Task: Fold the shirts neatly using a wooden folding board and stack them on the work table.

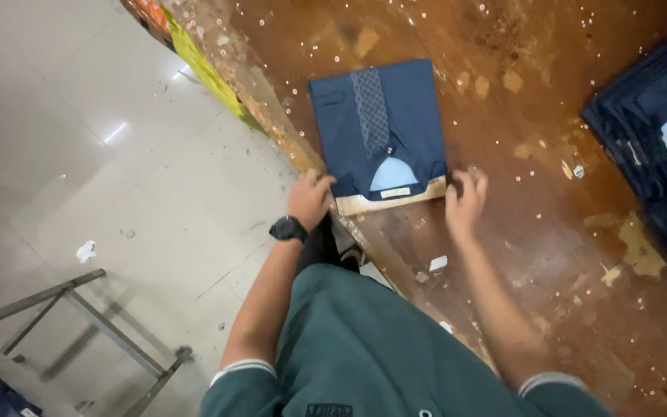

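Both hands' grip (309, 198) (465, 198) on flat rectangular navy folded shirt (380, 127), scuffed wooden table (519, 255).

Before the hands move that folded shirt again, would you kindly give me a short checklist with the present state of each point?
1. Left hand on the near left corner of the folded navy shirt: ok.
2. Right hand at the near right corner: ok, though how firmly its fingers hold is unclear.
3. Cardboard insert showing under the collar edge: ok.
4. Shirt lying flat and squarely folded: ok.
5. Wooden table clean around it: not ok; paper scraps and small specks lie there.
6. Clear of the stack of dark shirts on the right: ok.
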